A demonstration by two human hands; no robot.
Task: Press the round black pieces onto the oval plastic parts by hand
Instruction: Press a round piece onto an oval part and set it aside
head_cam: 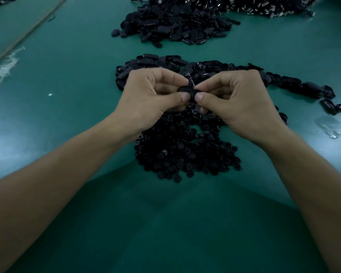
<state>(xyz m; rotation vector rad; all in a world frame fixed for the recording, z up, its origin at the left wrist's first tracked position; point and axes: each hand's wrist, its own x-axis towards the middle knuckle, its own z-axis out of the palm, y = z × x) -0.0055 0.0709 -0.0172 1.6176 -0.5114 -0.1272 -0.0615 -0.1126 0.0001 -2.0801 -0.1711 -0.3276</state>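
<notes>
Head view: the left hand [154, 95] and the right hand [238, 103] meet above the middle of the green bench [67, 107]. Each pinches the same small black piece [187, 91] between thumb and curled fingers; its shape cannot be told. The round black pieces [185, 152] are heaped beneath, toward the near edge. The oval plastic parts [146, 62] lie just behind the hands. A larger heap [175, 28] sits by the far edge.

We list the table mat [71, 79]: green, smooth, faint sheen. Round black pieces [185, 152], lower centre: matt. Oval plastic parts [311, 89], centre right: glossy black plastic.
</notes>
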